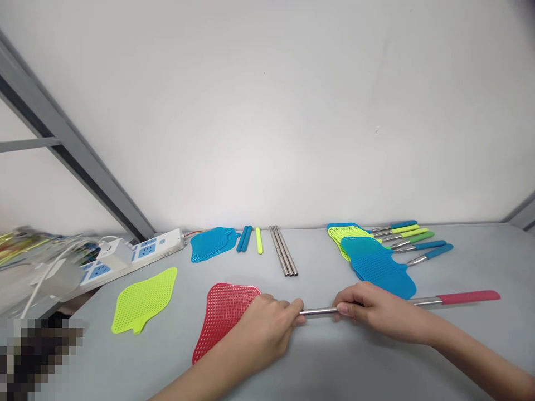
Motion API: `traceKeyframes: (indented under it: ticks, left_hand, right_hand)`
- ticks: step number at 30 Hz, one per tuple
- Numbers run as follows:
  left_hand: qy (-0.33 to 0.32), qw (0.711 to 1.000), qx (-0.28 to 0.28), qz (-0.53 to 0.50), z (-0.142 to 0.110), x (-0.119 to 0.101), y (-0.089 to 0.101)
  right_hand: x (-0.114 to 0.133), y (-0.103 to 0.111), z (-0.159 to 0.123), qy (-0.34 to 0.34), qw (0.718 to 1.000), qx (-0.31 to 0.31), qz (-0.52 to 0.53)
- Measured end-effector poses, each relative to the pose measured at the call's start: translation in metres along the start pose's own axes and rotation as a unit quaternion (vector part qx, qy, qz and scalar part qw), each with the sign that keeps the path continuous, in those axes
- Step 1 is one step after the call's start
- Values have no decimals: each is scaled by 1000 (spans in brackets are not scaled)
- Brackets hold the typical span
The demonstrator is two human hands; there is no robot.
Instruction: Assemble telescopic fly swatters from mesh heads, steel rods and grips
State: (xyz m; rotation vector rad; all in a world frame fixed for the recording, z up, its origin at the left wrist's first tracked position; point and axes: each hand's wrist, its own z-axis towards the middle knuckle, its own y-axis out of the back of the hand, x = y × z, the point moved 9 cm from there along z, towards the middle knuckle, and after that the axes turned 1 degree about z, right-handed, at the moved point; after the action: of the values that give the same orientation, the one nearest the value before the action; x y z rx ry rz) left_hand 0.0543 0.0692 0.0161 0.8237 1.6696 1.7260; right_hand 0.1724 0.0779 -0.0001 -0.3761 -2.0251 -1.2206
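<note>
A red fly swatter lies across the grey table [376, 367] in front of me. My left hand [265, 326] is closed on the neck of its red mesh head [223, 312]. Just to the right, my right hand [371, 309] is closed round its steel rod [320, 312]. That rod runs on to a red grip [468, 297] at the right. The two hands are a short gap apart on the same swatter.
A pile of finished blue and yellow-green swatters [376, 256] lies at the back right. Loose parts sit along the wall: a blue head [211, 243], blue grips [244, 238], a yellow grip [259, 240], steel rods [284, 257]. A yellow-green head [144, 301] and a power strip [137, 253] are at left.
</note>
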Motion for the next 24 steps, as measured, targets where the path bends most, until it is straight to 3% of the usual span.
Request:
traceKeyframes:
  ticks: [8, 16, 24]
  left_hand:
    - [6, 1000, 22, 21, 6, -1, -4]
    - [-20, 998, -14, 51, 2, -9, 7]
    - [-23, 996, -32, 81, -1, -17, 0]
  right_hand:
    - [0, 8, -1, -23, 998, -61, -21]
    - [-18, -17, -5, -132, 975, 23, 179]
    - [-15, -34, -5, -153, 940, 115, 282]
